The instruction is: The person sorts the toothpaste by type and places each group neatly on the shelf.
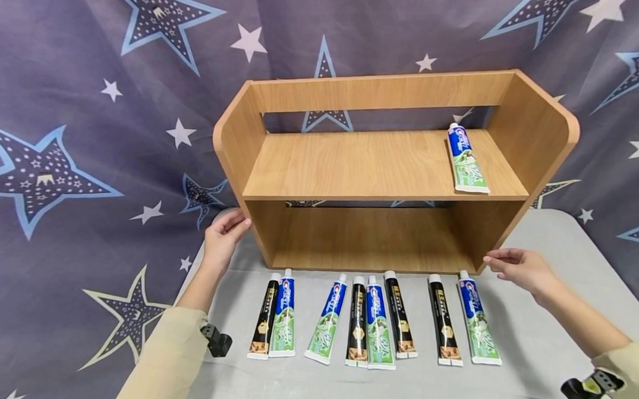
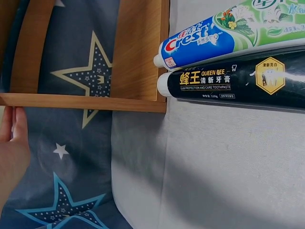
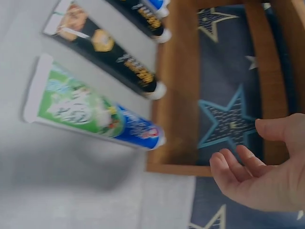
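Observation:
A two-tier wooden shelf stands on the table. Against its left side panel my left hand rests its fingertips; the left wrist view shows those fingers straight along the wood. My right hand is by the lower right corner of the shelf, fingers loosely bent and holding nothing. Whether it touches the panel I cannot tell. On the upper tier, toward the right, lies a blue-and-green Crest toothpaste tube. In front of the shelf lie several more tubes, among them a black Queen Bee toothpaste tube and a Crest tube.
The tubes lie in a loose row on the grey-white table, caps toward the shelf. More of the row includes a leftmost black tube and a tilted Crest tube. Behind the shelf hangs a star-patterned curtain.

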### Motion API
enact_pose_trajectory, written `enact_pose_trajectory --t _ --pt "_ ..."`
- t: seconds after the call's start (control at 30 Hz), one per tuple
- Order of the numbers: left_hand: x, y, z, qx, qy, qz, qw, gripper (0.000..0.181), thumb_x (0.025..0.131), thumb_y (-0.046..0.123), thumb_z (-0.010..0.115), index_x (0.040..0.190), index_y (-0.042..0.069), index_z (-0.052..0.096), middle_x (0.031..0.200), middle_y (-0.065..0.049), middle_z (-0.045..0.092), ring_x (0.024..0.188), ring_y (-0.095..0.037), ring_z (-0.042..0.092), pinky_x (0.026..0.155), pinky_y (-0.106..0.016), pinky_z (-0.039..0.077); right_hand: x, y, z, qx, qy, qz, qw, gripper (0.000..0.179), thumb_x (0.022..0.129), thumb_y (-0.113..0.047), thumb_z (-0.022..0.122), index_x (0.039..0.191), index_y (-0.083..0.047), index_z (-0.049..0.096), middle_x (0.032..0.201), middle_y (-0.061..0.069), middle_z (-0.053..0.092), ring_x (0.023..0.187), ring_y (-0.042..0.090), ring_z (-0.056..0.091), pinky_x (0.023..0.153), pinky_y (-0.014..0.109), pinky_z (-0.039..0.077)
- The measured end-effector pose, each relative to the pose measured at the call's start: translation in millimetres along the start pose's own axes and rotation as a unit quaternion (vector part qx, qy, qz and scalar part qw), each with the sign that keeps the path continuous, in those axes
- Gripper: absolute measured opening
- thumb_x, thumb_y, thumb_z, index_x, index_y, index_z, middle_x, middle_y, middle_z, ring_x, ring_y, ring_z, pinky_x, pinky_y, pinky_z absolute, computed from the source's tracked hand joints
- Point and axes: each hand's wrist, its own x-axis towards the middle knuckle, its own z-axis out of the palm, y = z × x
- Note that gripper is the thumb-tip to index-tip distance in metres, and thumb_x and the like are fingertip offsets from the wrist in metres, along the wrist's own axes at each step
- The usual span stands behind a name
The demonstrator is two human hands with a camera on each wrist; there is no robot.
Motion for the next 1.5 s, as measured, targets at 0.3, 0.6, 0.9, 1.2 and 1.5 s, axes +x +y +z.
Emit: enact_pose_trajectory --t 0.3,0.6,0.9,1.2,1.5 --pt "1.3 -0.2 -0.7 0.001 0.001 -0.005 1.0000 0.043 0.089 -0.001 0.063 0.130 -0.010 0.051 0.082 0.027 0.064 0.086 0.008 0.062 0.081 -0.007 0.054 3.7 24 20 0.029 -0.025 0.023 0.9990 0.053 0.096 -0.023 0.057 0.124 0.020 0.046 0.094 0.003 0.069 0.073 -0.004 0.058 0.070 0.020 0.059" --pt "0.3 0.0 -1.5 0.002 0.001 -0.011 0.9999 0.045 0.089 0.000 0.063 0.131 -0.009 0.050 0.083 0.027 0.064 0.086 0.009 0.061 0.081 -0.006 0.053 5.5 30 25 0.053 -0.050 0.046 0.9963 0.053 0.096 -0.019 0.055 0.128 0.021 0.040 0.086 -0.007 0.063 0.072 0.000 0.059 0.069 0.019 0.057" --pt "-1.2 0.9 -1.2 -0.002 -0.005 -0.007 1.0000 0.045 0.089 -0.001 0.063 0.131 -0.009 0.050 0.083 0.027 0.064 0.087 0.009 0.062 0.082 -0.007 0.054 9.5 48 35 0.063 -0.082 0.056 0.9931 0.053 0.093 -0.011 0.059 0.128 0.022 0.037 0.092 0.005 0.065 0.073 0.005 0.062 0.067 0.022 0.059" --pt "-0.6 0.1 -0.6 -0.003 -0.003 -0.006 1.0000 0.044 0.089 -0.001 0.063 0.131 -0.009 0.051 0.083 0.027 0.064 0.087 0.009 0.062 0.082 -0.007 0.054 7.0 61 53 0.070 -0.065 0.063 0.9935 0.055 0.082 -0.001 0.070 0.123 0.021 0.040 0.088 0.005 0.065 0.072 0.006 0.061 0.066 0.024 0.060" --pt "0.4 -2.7 -0.9 -0.014 0.004 -0.005 0.9999 0.040 0.089 -0.001 0.064 0.127 -0.006 0.055 0.084 0.025 0.066 0.088 0.008 0.062 0.082 -0.008 0.054 1.8 56 62 0.053 -0.047 0.096 0.9929 0.050 0.082 -0.014 0.074 0.113 0.016 0.049 0.081 0.005 0.061 0.065 0.011 0.060 0.062 0.027 0.061"
